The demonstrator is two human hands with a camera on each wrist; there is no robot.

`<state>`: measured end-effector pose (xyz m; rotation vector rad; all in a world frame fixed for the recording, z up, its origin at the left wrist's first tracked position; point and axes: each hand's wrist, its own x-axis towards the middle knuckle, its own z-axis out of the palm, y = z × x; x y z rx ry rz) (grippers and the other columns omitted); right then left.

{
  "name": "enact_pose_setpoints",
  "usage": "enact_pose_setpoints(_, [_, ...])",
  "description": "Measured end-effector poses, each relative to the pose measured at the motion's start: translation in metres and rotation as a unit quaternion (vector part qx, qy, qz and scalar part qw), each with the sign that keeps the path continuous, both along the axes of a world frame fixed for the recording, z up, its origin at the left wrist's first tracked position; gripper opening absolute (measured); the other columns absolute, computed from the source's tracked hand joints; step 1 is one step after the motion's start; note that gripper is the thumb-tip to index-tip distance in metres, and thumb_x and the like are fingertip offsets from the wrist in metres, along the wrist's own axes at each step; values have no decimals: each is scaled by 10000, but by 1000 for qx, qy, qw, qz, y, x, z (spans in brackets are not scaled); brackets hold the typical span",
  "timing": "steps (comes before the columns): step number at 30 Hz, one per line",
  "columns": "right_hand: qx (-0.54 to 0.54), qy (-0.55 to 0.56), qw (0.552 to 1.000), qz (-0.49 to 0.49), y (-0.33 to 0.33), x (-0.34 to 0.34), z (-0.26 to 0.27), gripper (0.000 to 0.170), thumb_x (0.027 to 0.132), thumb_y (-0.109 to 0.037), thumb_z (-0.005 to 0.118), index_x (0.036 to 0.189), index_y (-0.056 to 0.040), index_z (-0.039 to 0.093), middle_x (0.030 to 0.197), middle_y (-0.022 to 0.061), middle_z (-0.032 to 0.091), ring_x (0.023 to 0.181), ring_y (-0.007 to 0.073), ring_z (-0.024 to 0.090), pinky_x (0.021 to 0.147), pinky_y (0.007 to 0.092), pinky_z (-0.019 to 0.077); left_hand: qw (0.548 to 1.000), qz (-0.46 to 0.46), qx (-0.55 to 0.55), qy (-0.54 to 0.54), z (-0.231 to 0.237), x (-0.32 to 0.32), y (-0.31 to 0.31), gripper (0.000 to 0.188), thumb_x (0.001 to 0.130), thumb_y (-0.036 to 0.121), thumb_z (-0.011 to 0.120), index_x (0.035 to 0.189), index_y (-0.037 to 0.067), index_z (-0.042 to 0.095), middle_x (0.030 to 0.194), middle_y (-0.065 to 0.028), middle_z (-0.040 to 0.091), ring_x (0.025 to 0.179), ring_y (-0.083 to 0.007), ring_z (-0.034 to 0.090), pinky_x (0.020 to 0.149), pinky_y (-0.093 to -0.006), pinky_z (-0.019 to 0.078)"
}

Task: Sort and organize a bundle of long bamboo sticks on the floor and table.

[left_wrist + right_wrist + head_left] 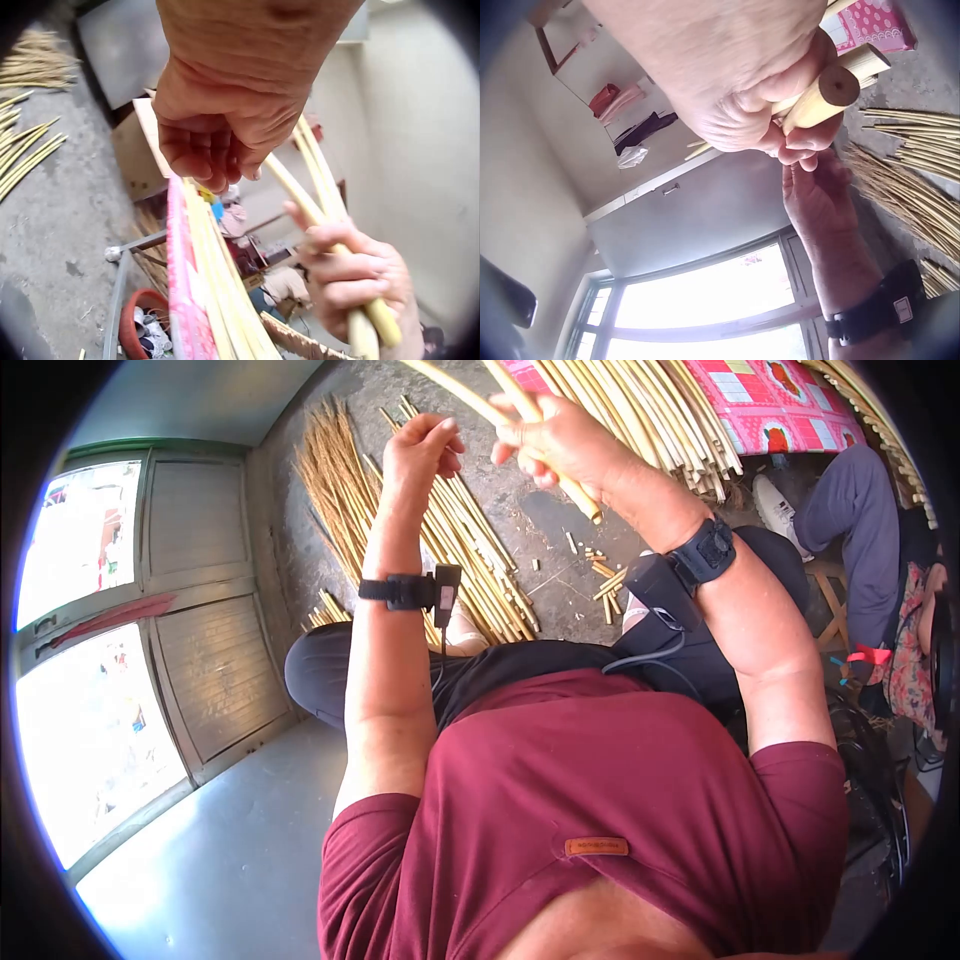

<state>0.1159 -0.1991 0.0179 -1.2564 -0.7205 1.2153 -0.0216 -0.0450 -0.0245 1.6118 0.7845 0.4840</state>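
Note:
Two pale, thick sticks (pixel 577 494) (pixel 305 196) (pixel 821 100) are gripped by my right hand (pixel 570 445) (pixel 356 277) (pixel 780 97), its fingers wrapped round them near their lower ends. They diverge upward, and in the head view their far ends run out of the frame. My left hand (pixel 422 452) (pixel 225 120) (pixel 821 199) is raised to the left of the sticks, fingers loosely curled with the thumb close to them. Nothing shows in it.
Long pale sticks (pixel 640 415) lie on a pink patterned cloth (pixel 748 400). More sticks (pixel 470 550) and brushy stalks (pixel 335 480) are on the concrete floor, with short cut pieces (pixel 608 582). Someone's leg (pixel 850 530) is at the right; a red tub (pixel 129 330) stands below the cloth.

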Motion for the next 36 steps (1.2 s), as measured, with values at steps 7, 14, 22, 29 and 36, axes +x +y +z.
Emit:
enact_pose_setpoints(7, [187, 118, 962, -161, -18, 31, 36, 212, 903, -107, 570, 1101, -36, 546, 685, 37, 519, 447, 78, 453, 377, 190, 370, 937, 60, -228, 259, -198, -59, 27, 337, 864, 243, 643, 1120, 38, 566, 915, -100, 643, 730, -216, 632, 647, -363, 545])
enact_pose_setpoints(14, [124, 124, 981, -88, -33, 42, 51, 229, 918, -184, 557, 1057, -3, 572, 724, 71, 598, 553, 130, 591, 436, 209, 451, 880, 56, -297, 366, -298, -83, -25, 235, 880, 138, 594, 1101, 60, 574, 886, -83, 605, 710, -225, 597, 621, -390, 533])
enact_pose_setpoints(22, [77, 78, 993, -45, -41, 54, 45, 236, 905, -194, 570, 1045, -6, 601, 737, 81, 617, 601, 138, 595, 545, 241, 486, 838, 59, -158, 519, -311, -60, -32, 182, 844, 174, 626, 793, 2, 657, 615, -104, 614, 465, -219, 589, 417, -324, 489])
enact_pose_setpoints(29, [46, 15, 995, -87, -39, 36, 43, 273, 904, -241, 575, 1038, -3, 590, 700, 41, 589, 528, 75, 535, 492, 184, 426, 827, 42, -96, 553, -355, -65, -17, 233, 818, 196, 582, 758, -4, 686, 640, -142, 659, 537, -223, 664, 461, -344, 532])
enact_pose_setpoints(36, [47, 28, 996, -72, -27, 32, 30, 253, 890, -209, 593, 1047, -11, 587, 724, 54, 600, 534, 93, 561, 502, 196, 453, 878, -3, -216, 426, -302, -66, -4, 159, 835, 170, 574, 840, 46, 673, 730, -112, 677, 609, -189, 646, 535, -289, 514])
